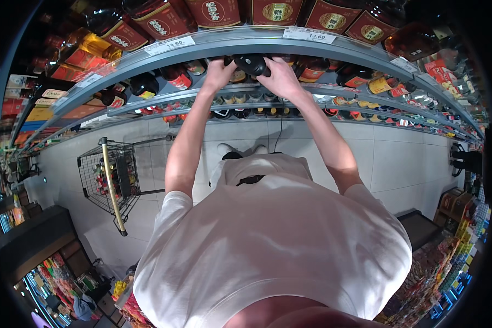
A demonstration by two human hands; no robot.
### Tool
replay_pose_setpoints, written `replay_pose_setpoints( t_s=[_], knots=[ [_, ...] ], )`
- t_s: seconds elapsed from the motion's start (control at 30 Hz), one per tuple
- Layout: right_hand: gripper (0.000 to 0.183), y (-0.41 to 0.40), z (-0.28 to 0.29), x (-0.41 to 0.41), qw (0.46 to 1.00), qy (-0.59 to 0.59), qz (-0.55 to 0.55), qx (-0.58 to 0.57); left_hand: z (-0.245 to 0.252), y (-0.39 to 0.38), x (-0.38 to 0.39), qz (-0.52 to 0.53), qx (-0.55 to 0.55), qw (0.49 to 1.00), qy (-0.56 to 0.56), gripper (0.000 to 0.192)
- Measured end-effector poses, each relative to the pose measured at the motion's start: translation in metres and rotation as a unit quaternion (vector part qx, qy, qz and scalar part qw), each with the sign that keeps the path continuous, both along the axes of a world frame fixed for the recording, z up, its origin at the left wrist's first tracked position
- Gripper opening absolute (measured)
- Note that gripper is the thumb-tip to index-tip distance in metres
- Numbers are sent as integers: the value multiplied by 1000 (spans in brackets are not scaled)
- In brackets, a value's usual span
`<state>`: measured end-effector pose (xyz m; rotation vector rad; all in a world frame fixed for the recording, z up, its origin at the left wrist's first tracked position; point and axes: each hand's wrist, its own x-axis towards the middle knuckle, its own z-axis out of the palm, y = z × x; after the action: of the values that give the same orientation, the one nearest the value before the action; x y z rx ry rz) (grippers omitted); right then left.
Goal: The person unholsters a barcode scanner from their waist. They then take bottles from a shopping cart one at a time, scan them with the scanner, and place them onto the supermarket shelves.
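Both my hands reach in under the front edge of an upper shelf (246,46), among bottles on the shelf below. My right hand (281,78) has its thumb against a black, rounded, glossy object (250,64); whether this is a bottle's top or a device cannot be made out. My left hand (219,76) is at the object's left side, thumb towards it, its fingers partly hidden by the shelf edge. Just beneath the object shows part of a labelled bottle (238,76). Right of my right hand stands a dark bottle with a red label (311,70).
Boxed or red-labelled bottles (213,12) line the upper shelf, with price tags (309,35) along its edge. Lower shelves hold more bottles. A wire shopping cart (110,176) with bottles inside stands at left on the tiled floor (352,160). A thin cord (279,133) hangs near my feet.
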<state>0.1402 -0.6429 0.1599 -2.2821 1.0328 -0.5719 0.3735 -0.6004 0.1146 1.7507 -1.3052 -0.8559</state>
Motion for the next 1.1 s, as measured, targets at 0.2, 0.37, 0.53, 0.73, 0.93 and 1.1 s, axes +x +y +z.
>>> replay_pose_setpoints(
  t_s=[0.2, 0.37, 0.53, 0.73, 0.93, 1.1],
  knots=[
    [44, 0, -7, 1, 1000, -10, 6, 0, -5, 0, 3, -5, -25, 999, -24, 38],
    [52, 2, -2, -1, 1000, -6, 27, 12, -19, -4, 5, 15, -85, 996, -13, 35],
    [58, 6, 7, -7, 998, 19, 51, 27, -13, -3, 0, 32, -107, 994, 3, 44],
    [54, 19, 12, -31, 997, -71, 42, 9, 6, 7, -10, 47, -163, 985, -25, 61],
    [43, 44, 2, -49, 991, -131, 10, -1, 19, 19, -18, 67, -128, 988, -57, 63],
    [39, 89, -29, -77, 970, -124, -44, 202, 3, 51, -24, 171, -151, 973, 17, 65]
  ],
)
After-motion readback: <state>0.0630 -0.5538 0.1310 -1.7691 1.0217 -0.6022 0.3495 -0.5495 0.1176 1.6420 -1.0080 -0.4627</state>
